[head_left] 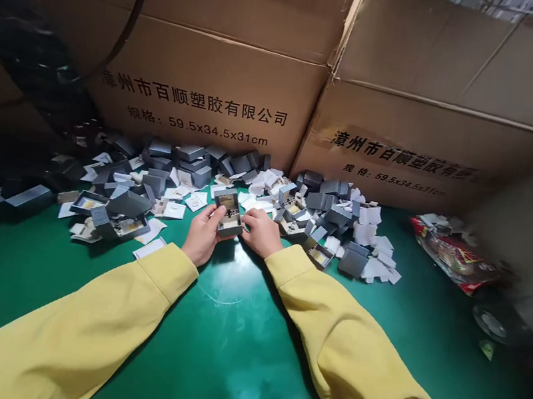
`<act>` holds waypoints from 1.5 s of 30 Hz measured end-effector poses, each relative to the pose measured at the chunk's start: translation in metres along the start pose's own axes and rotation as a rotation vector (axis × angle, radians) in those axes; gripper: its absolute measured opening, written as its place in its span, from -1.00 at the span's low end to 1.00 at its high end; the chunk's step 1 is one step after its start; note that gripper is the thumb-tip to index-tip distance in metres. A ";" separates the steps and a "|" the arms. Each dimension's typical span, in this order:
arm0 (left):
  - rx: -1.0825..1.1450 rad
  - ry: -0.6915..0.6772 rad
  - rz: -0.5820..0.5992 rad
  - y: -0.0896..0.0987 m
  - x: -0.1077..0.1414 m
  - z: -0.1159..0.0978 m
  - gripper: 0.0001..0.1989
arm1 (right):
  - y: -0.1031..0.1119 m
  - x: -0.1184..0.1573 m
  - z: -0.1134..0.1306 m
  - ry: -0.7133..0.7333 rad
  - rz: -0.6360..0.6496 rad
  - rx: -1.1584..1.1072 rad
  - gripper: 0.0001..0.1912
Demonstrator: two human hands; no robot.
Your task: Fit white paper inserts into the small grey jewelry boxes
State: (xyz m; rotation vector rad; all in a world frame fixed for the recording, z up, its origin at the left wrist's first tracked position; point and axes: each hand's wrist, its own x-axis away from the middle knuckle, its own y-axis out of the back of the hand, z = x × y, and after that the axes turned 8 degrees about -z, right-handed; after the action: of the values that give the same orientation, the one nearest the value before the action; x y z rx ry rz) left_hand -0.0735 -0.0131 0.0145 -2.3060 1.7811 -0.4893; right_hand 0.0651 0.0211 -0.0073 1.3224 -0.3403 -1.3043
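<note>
A small dark grey box [228,214], open-topped with a pale and black interior, is tilted up above the table at the centre. My left hand [204,233] grips its left side, thumb along the edge. At the lower right edge of the same box, my right hand [261,231] is closed with its fingertips against it; whether something smaller is between those fingers cannot be made out. Just beyond both hands lie loose white cards [196,200] and more grey boxes [129,203], some of them open with their insides showing.
Large cardboard cartons [206,68] form a wall behind the green table [216,353]. Another heap of grey boxes [337,214] and white pieces [377,264] lies to the right. Farther right are a red plastic packet [454,256] and a dark round object [492,323]. A black cable [138,4] hangs at upper left.
</note>
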 end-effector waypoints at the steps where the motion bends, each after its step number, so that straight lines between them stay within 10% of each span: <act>1: 0.015 0.039 0.044 0.001 0.001 -0.001 -0.71 | -0.001 -0.001 0.001 0.008 0.017 0.026 -0.84; 16: 0.052 0.371 0.353 0.005 0.006 -0.004 -0.61 | 0.033 0.038 0.003 -0.295 -0.615 -0.532 -0.79; 21: 0.086 0.499 0.514 0.004 0.008 -0.002 -0.62 | 0.032 0.046 0.005 -0.182 -0.497 -0.525 -0.79; 45: 0.050 0.413 0.526 0.001 0.012 0.002 -0.69 | 0.039 0.041 0.010 -0.013 -0.130 -0.026 -0.69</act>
State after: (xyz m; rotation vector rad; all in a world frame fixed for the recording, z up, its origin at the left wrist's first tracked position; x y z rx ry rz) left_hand -0.0712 -0.0247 0.0143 -1.6766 2.4143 -0.9376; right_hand 0.0897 -0.0278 0.0089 1.3329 -0.2493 -1.4219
